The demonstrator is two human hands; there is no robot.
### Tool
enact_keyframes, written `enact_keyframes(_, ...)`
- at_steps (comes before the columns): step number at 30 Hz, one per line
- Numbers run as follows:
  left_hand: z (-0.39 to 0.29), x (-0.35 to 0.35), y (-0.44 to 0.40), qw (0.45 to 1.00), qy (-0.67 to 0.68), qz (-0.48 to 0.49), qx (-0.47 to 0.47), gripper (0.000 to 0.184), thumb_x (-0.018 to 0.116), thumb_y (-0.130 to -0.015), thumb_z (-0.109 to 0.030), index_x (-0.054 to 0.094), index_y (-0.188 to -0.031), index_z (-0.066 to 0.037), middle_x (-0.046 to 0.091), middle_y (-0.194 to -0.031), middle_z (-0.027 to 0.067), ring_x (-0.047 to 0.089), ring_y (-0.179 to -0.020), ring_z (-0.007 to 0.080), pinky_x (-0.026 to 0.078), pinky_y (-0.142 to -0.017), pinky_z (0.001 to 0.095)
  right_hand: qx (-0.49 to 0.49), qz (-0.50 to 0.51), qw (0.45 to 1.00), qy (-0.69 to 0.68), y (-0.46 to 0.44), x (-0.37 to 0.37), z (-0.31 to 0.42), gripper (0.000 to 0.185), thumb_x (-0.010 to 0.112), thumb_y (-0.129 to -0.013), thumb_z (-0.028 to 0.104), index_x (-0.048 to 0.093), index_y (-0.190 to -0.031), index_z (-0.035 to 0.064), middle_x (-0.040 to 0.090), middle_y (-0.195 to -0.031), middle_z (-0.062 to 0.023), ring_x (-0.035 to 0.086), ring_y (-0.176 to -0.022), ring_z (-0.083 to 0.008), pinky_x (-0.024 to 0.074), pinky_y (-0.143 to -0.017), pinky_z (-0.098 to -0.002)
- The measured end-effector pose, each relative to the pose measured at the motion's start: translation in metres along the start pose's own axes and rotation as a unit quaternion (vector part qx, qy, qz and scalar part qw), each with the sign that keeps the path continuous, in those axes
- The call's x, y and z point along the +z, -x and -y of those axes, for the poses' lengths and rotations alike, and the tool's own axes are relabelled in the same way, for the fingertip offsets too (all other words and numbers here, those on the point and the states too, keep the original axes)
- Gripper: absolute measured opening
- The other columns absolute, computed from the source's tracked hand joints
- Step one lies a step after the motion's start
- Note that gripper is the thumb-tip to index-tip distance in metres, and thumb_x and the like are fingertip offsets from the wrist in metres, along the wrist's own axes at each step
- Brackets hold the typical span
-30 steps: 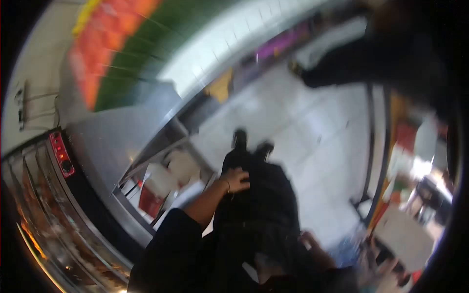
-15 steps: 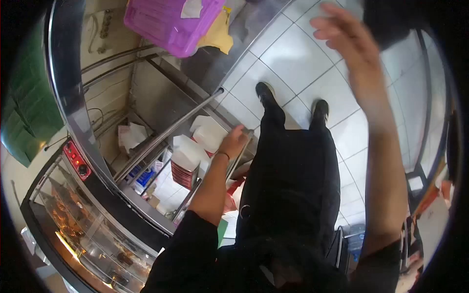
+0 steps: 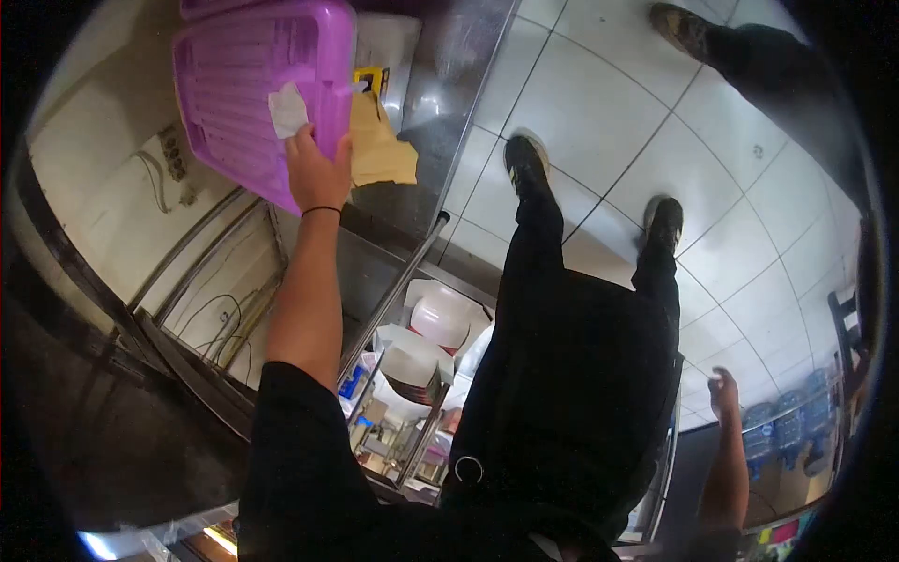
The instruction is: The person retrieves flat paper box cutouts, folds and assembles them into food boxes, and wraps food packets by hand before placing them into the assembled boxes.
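Note:
At the upper left lies a purple plastic lid [image 3: 234, 94] with a ridged top. My left hand [image 3: 318, 173] grips its near edge, with the thumb on the outer side of the rim and the fingers over the top. A scrap of white paper [image 3: 288, 110] rests on the lid, just beyond my fingertips. Beside the lid is a yellow wrapper or cloth [image 3: 382, 145]. My right hand [image 3: 723, 393] hangs low on the right, its fingers loosely bent and apart, with nothing visible in it.
Below a metal rail [image 3: 398, 286], stacked cartons [image 3: 412, 361] and a pale container [image 3: 440, 314] stand on a shelf. Another person's leg [image 3: 773, 70] and shoe are at the upper right, on the tiled floor [image 3: 609, 75]. Large blue water bottles [image 3: 791, 426] stand at the right.
My left hand has left the shelf edge and reached up to the purple lid. My right hand has dropped from the upper right to low on the right. The view has shifted towards the lid.

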State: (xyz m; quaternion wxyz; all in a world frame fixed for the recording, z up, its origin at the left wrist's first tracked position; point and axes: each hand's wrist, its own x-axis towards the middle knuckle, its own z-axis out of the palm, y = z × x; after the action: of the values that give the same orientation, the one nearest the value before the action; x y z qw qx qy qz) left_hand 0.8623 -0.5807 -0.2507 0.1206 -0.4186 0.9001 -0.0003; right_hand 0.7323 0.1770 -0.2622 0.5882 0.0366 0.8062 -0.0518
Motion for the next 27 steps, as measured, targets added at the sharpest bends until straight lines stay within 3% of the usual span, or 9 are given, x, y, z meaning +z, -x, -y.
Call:
enact_keyframes(1, 0.0, 0.008, -0.011, 0.999, -0.002, -0.035, 0.009, 0.048, 0.064, -0.074, -0.025, 0.045, -0.109, 0.001, 0.048, -0.104, 0.0185, 0.048, -0.096, 0.0349, 0.042, -0.08, 0.0412, 0.037, 0.031, 0.999, 0.012, -0.008, -0.003, 0.062, 0.03, 0.052, -0.078, 0.008, 0.054, -0.107, 0.0001, 0.052, -0.066, -0.0109, 0.048, -0.061, -0.0146, 0.0408, -0.058, -0.0277)
enact_keyframes(3, 0.006, 0.007, -0.02, 0.999, 0.012, -0.018, 0.028, 0.048, 0.064, -0.075, -0.027, 0.046, -0.109, 0.001, 0.048, -0.105, 0.0178, 0.05, -0.096, 0.0331, 0.042, -0.081, 0.0413, -0.151, -0.053, 0.987, -0.007, -0.051, 0.024, 0.098, 0.029, 0.049, -0.081, 0.01, 0.053, -0.108, 0.0003, 0.054, -0.072, -0.0116, 0.05, -0.065, -0.0164, 0.0426, -0.061, -0.0298)
enact_keyframes(4, 0.01, 0.008, -0.016, 0.999, 0.018, -0.005, 0.037, 0.048, 0.065, -0.075, -0.028, 0.046, -0.109, 0.0, 0.049, -0.106, 0.0175, 0.05, -0.096, 0.0321, 0.042, -0.082, 0.0413, -0.106, 0.014, 0.993, -0.045, -0.054, 0.015, 0.187, 0.028, 0.047, -0.083, 0.01, 0.053, -0.108, 0.0002, 0.057, -0.084, -0.0146, 0.053, -0.074, -0.019, 0.043, -0.069, -0.0301)
enact_keyframes(6, 0.039, 0.015, -0.016, 0.995, 0.015, 0.028, 0.093, 0.047, 0.064, -0.075, -0.028, 0.046, -0.108, 0.001, 0.048, -0.105, 0.0184, 0.05, -0.096, 0.0331, 0.042, -0.082, 0.0411, -0.105, 0.125, 0.877, -0.452, -0.085, 0.042, 0.258, 0.026, 0.048, -0.086, 0.013, 0.052, -0.109, -0.0003, 0.054, -0.106, -0.0203, 0.053, -0.096, -0.0224, 0.0393, -0.084, -0.0293)
enact_keyframes(8, 0.044, 0.008, -0.017, 0.993, 0.017, 0.04, 0.112, 0.048, 0.065, -0.075, -0.027, 0.046, -0.108, 0.002, 0.048, -0.104, 0.0197, 0.05, -0.095, 0.0343, 0.041, -0.082, 0.0412, -0.178, 0.051, 0.96, -0.211, -0.052, 0.02, 0.382, 0.028, 0.05, -0.087, 0.008, 0.048, -0.114, 0.0008, 0.057, -0.101, -0.0111, 0.053, -0.094, -0.0189, 0.0403, -0.083, -0.0276)
enact_keyframes(11, 0.018, -0.002, -0.024, 0.997, 0.01, 0.007, 0.081, 0.05, 0.067, -0.072, -0.025, 0.044, -0.107, 0.003, 0.047, -0.104, 0.0217, 0.049, -0.095, 0.0364, 0.041, -0.083, 0.0419, -0.259, 0.126, 0.922, -0.258, -0.037, 0.031, 0.451, 0.031, 0.049, -0.087, 0.011, 0.047, -0.118, 0.0054, 0.058, -0.097, -0.0105, 0.055, -0.091, -0.0175, 0.0432, -0.083, -0.031)
enact_keyframes(14, 0.004, 0.01, -0.025, 0.997, 0.009, -0.014, 0.074, 0.053, 0.067, -0.069, -0.023, 0.042, -0.107, 0.004, 0.047, -0.102, 0.0218, 0.048, -0.094, 0.0372, 0.041, -0.082, 0.0425, -0.3, 0.136, 0.905, -0.268, -0.03, 0.049, 0.455, 0.031, 0.05, -0.086, 0.011, 0.047, -0.117, 0.0049, 0.058, -0.097, -0.0115, 0.055, -0.092, -0.0177, 0.0429, -0.083, -0.0303)
enact_keyframes(19, 0.011, -0.003, -0.028, 0.997, 0.01, -0.006, 0.075, 0.052, 0.067, -0.063, -0.017, 0.043, -0.105, 0.002, 0.048, -0.099, 0.0208, 0.049, -0.093, 0.0377, 0.042, -0.079, 0.0433, -0.19, 0.107, 0.965, -0.147, -0.058, 0.058, 0.356, 0.028, 0.049, -0.086, 0.009, 0.05, -0.113, 0.0034, 0.058, -0.092, -0.0122, 0.056, -0.086, -0.018, 0.0437, -0.078, -0.0299)
enact_keyframes(27, 0.058, -0.114, -0.007, 0.973, 0.025, -0.228, -0.032, 0.046, 0.059, -0.064, -0.007, 0.045, -0.106, 0.004, 0.05, -0.098, 0.0162, 0.052, -0.09, 0.0292, 0.042, -0.082, 0.0371, -0.069, 0.009, 0.996, -0.055, -0.054, 0.019, 0.146, 0.033, 0.046, -0.077, 0.005, 0.052, -0.109, -0.0002, 0.047, -0.062, -0.0028, 0.044, -0.058, -0.0113, 0.0376, -0.053, -0.0268)
